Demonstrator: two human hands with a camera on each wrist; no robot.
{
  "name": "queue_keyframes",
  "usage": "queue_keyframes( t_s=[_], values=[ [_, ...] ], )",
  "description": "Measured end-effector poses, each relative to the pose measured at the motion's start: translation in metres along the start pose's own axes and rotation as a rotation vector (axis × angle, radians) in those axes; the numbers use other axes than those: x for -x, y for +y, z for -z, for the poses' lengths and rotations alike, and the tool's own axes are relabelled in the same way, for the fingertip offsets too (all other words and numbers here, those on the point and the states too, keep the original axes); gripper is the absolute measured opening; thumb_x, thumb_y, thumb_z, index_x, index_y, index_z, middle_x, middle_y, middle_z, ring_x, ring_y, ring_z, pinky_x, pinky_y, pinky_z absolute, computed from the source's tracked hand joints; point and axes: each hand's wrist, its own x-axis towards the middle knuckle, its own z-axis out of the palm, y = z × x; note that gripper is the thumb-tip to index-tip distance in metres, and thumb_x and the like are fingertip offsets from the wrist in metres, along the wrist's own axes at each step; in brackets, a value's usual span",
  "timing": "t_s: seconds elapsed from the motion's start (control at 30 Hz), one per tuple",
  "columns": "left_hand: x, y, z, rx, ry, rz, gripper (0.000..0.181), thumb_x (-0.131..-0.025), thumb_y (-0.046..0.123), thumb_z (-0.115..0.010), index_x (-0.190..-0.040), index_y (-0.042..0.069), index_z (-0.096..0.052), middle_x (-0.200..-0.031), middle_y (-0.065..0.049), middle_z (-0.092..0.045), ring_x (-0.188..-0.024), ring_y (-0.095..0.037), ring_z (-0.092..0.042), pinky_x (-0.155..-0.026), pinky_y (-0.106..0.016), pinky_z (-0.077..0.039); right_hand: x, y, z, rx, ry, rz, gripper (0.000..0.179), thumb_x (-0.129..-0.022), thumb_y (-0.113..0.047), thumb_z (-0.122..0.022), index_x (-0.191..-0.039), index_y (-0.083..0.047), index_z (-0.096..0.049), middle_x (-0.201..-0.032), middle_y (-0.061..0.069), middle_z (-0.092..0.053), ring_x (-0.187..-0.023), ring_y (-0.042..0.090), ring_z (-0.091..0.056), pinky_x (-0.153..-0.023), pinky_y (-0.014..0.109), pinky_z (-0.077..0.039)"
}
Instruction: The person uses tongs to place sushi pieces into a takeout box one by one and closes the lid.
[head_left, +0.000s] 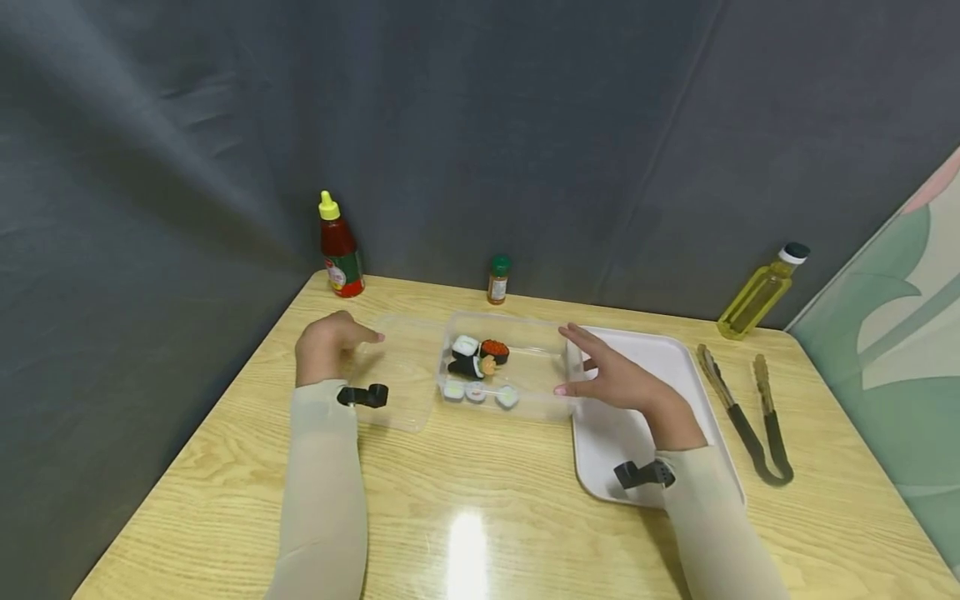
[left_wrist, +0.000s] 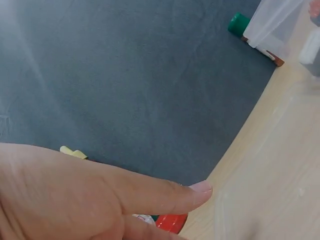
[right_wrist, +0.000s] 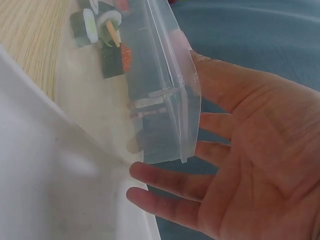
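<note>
A clear plastic container (head_left: 536,406) stands mid-table with several sushi pieces at its left: a roe-topped piece (head_left: 495,351), a dark cone-shaped hand roll (head_left: 467,367) and small rolls (head_left: 476,392) along the near side. My right hand (head_left: 628,379) spreads its fingers at the container's right end; in the right wrist view the thumb (right_wrist: 212,75) overlaps its rim, the other fingers being at the end wall. On the other side, my left hand (head_left: 324,343) hovers by the left edge of a flat clear lid (head_left: 401,375), thumb extended, most of its other fingers hidden.
Under the right hand lies a white tray (head_left: 652,346), with tongs (head_left: 768,417) to its right. Along the back stand a red sauce bottle (head_left: 341,254), a small green-capped spice jar (head_left: 498,279) and an oil bottle (head_left: 759,296). A dark curtain (head_left: 525,125) hangs behind.
</note>
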Motion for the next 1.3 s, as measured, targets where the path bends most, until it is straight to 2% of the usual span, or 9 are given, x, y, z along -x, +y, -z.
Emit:
queue_keyframes(
  t_s=[0.13,0.27,0.4,0.47,0.57,0.77,0.93,1.07,1.3],
  values=[
    [-0.003,0.001,-0.001,0.099,-0.017,0.046,0.062,-0.098,0.052,-0.07,-0.136,0.005,-0.054,-0.085,-0.007,-0.058,-0.069,-0.02,-0.055,-0.068,-0.033,-0.049,0.001,-0.003,0.002,0.014,-0.017,-0.002,0.1,-0.095,-0.042,-0.08,-0.17,-0.013,-0.021,-0.179,0.017,-0.004,-0.141,0.051,-0.051,-0.113,0.063,-0.046],
    [-0.009,0.003,0.0,0.091,-0.068,0.016,0.059,-0.099,0.051,-0.069,-0.132,0.005,-0.051,-0.061,0.002,-0.043,-0.053,-0.013,-0.045,-0.059,-0.028,-0.041,0.002,-0.004,0.003,0.029,-0.02,-0.008,0.096,-0.096,-0.043,-0.079,-0.169,-0.013,-0.025,-0.179,0.017,-0.003,-0.141,0.052,-0.052,-0.112,0.062,-0.047],
    [-0.011,0.005,0.002,0.02,-0.052,-0.104,0.05,-0.101,0.044,-0.069,-0.122,0.001,-0.055,-0.078,-0.006,-0.059,-0.071,-0.021,-0.057,-0.073,-0.036,-0.051,0.002,-0.003,0.005,0.037,-0.029,-0.023,0.093,-0.096,-0.043,-0.079,-0.167,-0.012,-0.028,-0.179,0.016,-0.003,-0.139,0.052,-0.053,-0.11,0.062,-0.048],
    [-0.009,0.007,0.004,0.011,-0.021,-0.184,0.048,-0.102,0.035,-0.068,-0.133,0.001,-0.056,-0.11,-0.016,-0.068,-0.099,-0.03,-0.064,-0.095,-0.046,-0.055,0.001,-0.004,0.006,0.048,-0.03,-0.027,0.092,-0.096,-0.043,-0.079,-0.167,-0.012,-0.03,-0.179,0.016,-0.003,-0.137,0.051,-0.054,-0.109,0.061,-0.049],
    [-0.005,0.012,0.009,0.115,-0.023,-0.315,0.066,-0.103,0.015,-0.065,-0.162,0.004,-0.036,-0.153,-0.027,-0.051,-0.137,-0.041,-0.052,-0.12,-0.059,-0.041,-0.001,-0.006,0.007,0.067,-0.028,-0.021,0.089,-0.096,-0.044,-0.078,-0.166,-0.012,-0.033,-0.179,0.016,-0.004,-0.135,0.05,-0.056,-0.107,0.06,-0.05],
    [0.004,0.03,0.007,0.277,-0.124,-0.516,0.07,-0.105,-0.002,-0.053,-0.168,0.011,-0.026,-0.145,-0.029,-0.062,-0.124,-0.045,-0.068,-0.109,-0.058,-0.054,0.0,-0.004,0.005,0.065,-0.031,-0.018,0.087,-0.097,-0.043,-0.077,-0.165,-0.011,-0.034,-0.179,0.017,-0.004,-0.132,0.046,-0.057,-0.105,0.058,-0.051],
    [0.015,0.049,0.0,0.216,-0.141,-0.549,0.065,-0.105,0.001,-0.056,-0.165,0.005,-0.03,-0.149,-0.023,-0.062,-0.125,-0.04,-0.069,-0.101,-0.056,-0.059,0.0,-0.005,0.002,0.056,-0.029,-0.003,0.084,-0.097,-0.04,-0.078,-0.164,-0.011,-0.036,-0.179,0.017,-0.005,-0.13,0.043,-0.059,-0.107,0.059,-0.05],
    [0.018,0.058,-0.005,0.154,-0.092,-0.587,0.05,-0.104,0.0,-0.058,-0.154,0.003,-0.051,-0.145,-0.021,-0.065,-0.126,-0.036,-0.069,-0.096,-0.049,-0.061,0.0,-0.006,0.002,0.047,-0.024,0.01,0.082,-0.098,-0.039,-0.077,-0.164,-0.012,-0.037,-0.179,0.018,-0.007,-0.134,0.047,-0.057,-0.111,0.063,-0.047],
    [0.013,0.069,-0.016,0.085,-0.078,-0.859,0.038,-0.1,-0.005,-0.063,-0.136,0.004,-0.07,-0.133,-0.016,-0.073,-0.11,-0.025,-0.07,-0.095,-0.036,-0.056,0.001,-0.006,0.002,0.025,0.028,-0.009,0.078,-0.101,-0.026,-0.074,-0.166,-0.012,-0.033,-0.178,0.021,-0.007,-0.152,0.052,-0.038,-0.115,0.068,-0.042]
  ],
)
